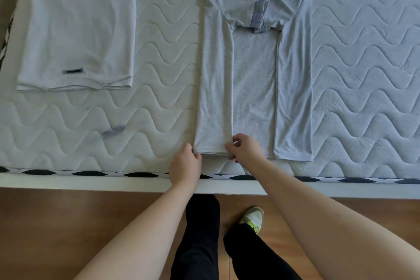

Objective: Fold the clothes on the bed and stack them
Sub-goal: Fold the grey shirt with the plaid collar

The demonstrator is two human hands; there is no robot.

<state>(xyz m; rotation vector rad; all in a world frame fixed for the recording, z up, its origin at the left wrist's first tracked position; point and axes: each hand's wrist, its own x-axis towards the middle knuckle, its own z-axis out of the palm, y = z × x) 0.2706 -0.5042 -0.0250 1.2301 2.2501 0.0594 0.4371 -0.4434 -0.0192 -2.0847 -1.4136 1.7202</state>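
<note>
grey shirt (254,88) – hem at 6 o'clock | left hand (185,163) fingers pinch hem corner | right hand (244,149) fingers pinch folded edge | bed (363,75)

A grey shirt (254,79) lies flat on the bed (363,52), with both long sides folded in. The left hand (185,162) and the right hand (243,148) pinch the near edge of the left flap. Far to the left sits a white shirt (77,41), already folded. Below, black trousers (200,241) and a green shoe (253,217) stand on the wooden floor (56,223).
</note>
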